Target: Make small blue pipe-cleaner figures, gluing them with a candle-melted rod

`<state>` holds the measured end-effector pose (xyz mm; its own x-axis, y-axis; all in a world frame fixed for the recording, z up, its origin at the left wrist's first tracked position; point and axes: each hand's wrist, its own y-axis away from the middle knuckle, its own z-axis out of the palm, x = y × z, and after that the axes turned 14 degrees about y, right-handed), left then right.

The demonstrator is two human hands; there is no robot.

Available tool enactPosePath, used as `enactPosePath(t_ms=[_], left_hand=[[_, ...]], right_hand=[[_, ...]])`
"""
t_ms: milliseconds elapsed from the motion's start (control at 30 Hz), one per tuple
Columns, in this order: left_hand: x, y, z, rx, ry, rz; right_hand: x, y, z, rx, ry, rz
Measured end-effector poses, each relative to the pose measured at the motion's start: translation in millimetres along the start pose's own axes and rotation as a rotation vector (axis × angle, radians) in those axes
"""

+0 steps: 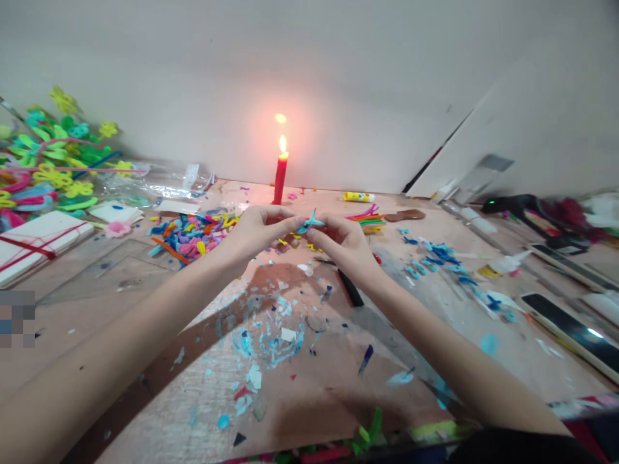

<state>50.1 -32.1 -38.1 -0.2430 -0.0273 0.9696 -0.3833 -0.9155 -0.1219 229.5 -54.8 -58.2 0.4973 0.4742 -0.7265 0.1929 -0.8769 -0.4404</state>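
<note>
My left hand (264, 232) and my right hand (344, 243) meet over the middle of the table. Between their fingertips they pinch a small light-blue piece with pointed petals (310, 223), shaped like a star or flower. Its material is too small to make out. Just beyond and to the left stands a lit red candle (279, 180), upright, with its flame apart from my fingers. Left of my left hand lies a heap of short multicoloured fuzzy pieces (193, 235). A black-handled tool (351, 290) rests on the table below my right hand, partly hidden by it.
Blue scraps litter the table (193, 386). Fuzzy flowers (58, 154) and a white box (43, 241) are at left. A yellow glue stick (358, 197) lies near the wall. At right are blue pieces (442, 252), a small bottle (503, 265), a phone (570, 328) and a black glue gun (527, 216).
</note>
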Motion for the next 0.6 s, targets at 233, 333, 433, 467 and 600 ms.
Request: enactPosePath(t_ms=[233, 333, 433, 467, 600], left_hand=[[0, -2, -2.8, -0.047, 0.011, -0.060], [-4, -4, -8.3, -0.113, 0.077, -0.094], [-7, -6, -12.8, -0.160, 0.137, -0.132], [-8, -6, -13.6, -0.165, 0.157, -0.143], [-7, -8, -13.5, -0.098, 0.234, -0.187]], right_hand=[[4, -1, -3, -0.007, 0.005, 0.012], [7, -2, -3, -0.003, 0.021, 0.014], [9, -2, -3, -0.007, 0.001, 0.011], [9, -3, -3, -0.014, -0.013, 0.007], [8, -5, -5, -0.020, 0.006, -0.028]])
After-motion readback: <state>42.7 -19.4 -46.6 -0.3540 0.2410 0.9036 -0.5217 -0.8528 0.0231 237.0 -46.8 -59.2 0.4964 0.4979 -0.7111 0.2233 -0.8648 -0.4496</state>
